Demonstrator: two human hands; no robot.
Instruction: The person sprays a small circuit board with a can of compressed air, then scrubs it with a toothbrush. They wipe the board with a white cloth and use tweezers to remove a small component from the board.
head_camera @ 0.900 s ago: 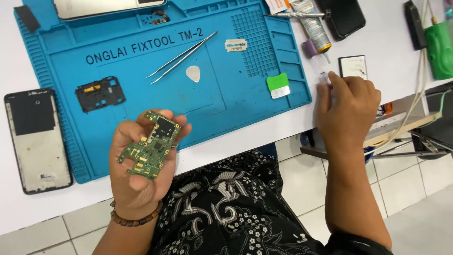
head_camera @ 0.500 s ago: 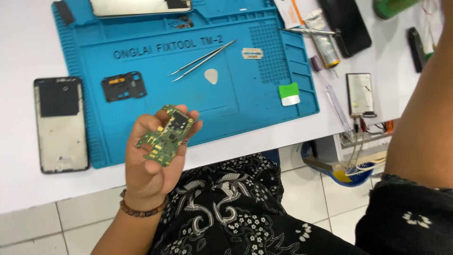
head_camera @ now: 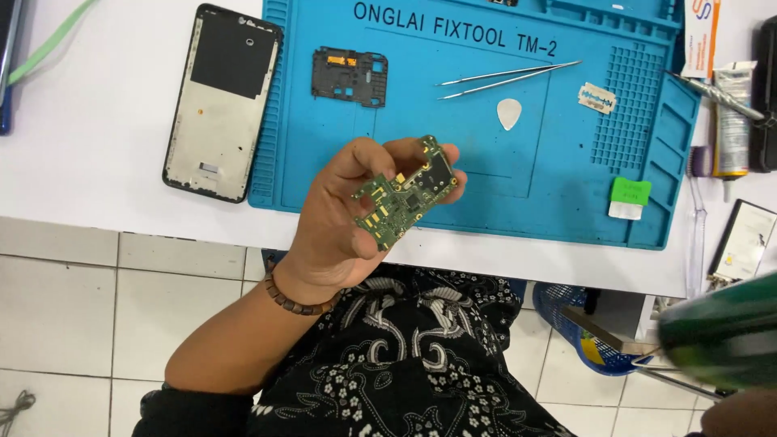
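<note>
White tabletop (head_camera: pixel 97 129) fills the upper frame above pale floor tiles, and nearest the camera, at centre, the left hand (head_camera: pixel 348 222) pinches a small green circuit board (head_camera: pixel 405 194) between thumb and curled fingertips, holding it tilted over the table's front edge. At the lower right corner a blurred green object (head_camera: pixel 720 332) sits above what may be the right hand; its fingers cannot be told. Farther up, a blue silicone repair mat (head_camera: pixel 566 178) carries metal tweezers (head_camera: pixel 506 77), with a gutted black-rimmed phone frame (head_camera: pixel 222 101) just left of it.
</note>
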